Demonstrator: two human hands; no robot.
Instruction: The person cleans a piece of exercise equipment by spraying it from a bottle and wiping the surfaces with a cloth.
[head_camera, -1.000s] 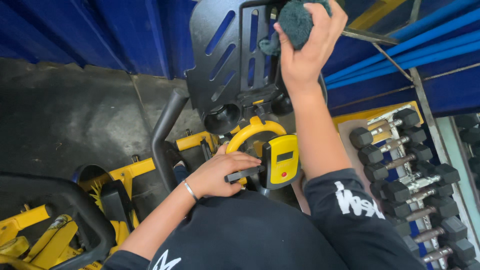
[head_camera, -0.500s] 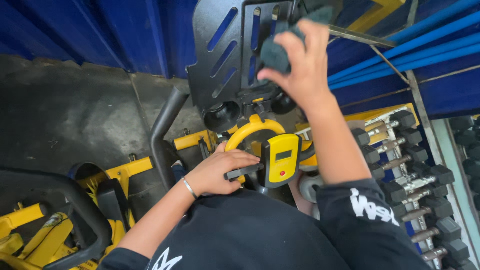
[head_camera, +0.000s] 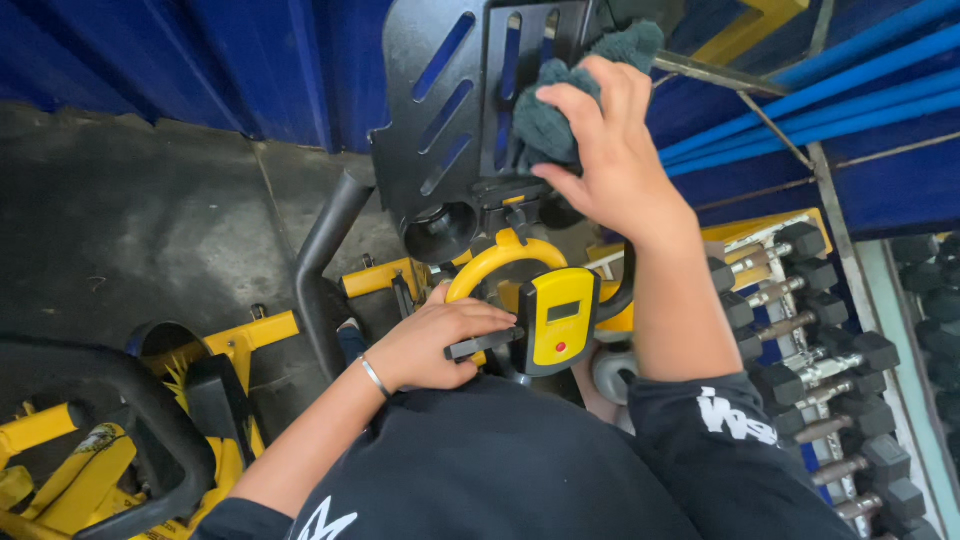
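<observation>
Right hand presses bunched green cloth against upright black panel.

Blue wall, dark concrete floor, dumbbell rack.

A dark green fuzzy cloth is showing against a black slotted metal plate. A yellow plastic console with a red button is gleaming beside black hexagonal dumbbells with silver handles, blue corrugated wall behind.

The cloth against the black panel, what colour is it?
Dark green cloth, clearest in the head view.
</observation>
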